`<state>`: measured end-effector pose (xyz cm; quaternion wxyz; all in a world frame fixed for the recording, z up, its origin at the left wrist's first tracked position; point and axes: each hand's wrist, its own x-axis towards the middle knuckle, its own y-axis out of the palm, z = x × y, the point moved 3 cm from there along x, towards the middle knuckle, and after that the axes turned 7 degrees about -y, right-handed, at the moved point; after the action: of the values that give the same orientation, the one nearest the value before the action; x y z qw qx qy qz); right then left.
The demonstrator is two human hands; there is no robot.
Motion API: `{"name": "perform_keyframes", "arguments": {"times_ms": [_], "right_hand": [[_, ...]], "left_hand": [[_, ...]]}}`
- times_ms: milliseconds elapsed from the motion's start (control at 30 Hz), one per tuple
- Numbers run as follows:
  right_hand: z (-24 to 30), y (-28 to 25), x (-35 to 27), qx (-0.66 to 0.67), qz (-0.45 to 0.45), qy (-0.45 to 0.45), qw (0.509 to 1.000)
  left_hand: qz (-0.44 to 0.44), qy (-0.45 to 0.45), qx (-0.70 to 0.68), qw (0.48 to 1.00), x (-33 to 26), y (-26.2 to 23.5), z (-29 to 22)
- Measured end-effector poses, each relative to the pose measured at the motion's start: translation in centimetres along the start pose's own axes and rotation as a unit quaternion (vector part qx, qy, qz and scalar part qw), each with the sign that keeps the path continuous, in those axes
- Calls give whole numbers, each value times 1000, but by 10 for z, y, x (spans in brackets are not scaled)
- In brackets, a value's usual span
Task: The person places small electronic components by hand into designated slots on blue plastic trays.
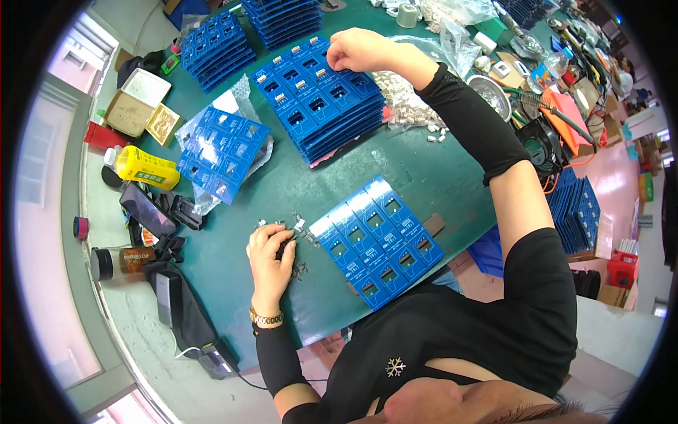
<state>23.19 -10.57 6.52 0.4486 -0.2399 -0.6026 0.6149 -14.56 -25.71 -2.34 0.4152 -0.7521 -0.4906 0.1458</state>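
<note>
The blue board stack (318, 87) is met at far right by the right hand (353, 51), fingers bunched, contents hidden. The nearer panel (378, 245), probably light, stiff, is best edge-gripped. By the curled left hand (270, 253), small parts (299, 270) are partly covered, grip unclear.

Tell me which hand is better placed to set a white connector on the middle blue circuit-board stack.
Right hand, probably: it is over that stack, near loose white connectors. The left hand is farther off, by small loose components.
</note>
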Motion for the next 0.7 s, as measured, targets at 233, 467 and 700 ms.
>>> {"name": "perform_keyframes", "arguments": {"times_ms": [233,467,700], "right_hand": [[-1,-27,-60,70,-199,1,978],[29,9,-206,132,-67,166,975],[60,62,-235,78,-140,144,976]], "left_hand": [[9,8,-25,1000,-4,-1,2],[40,55,145,987,-16,5,-34],[-96,104,158,977,-19,5,-4]]}}
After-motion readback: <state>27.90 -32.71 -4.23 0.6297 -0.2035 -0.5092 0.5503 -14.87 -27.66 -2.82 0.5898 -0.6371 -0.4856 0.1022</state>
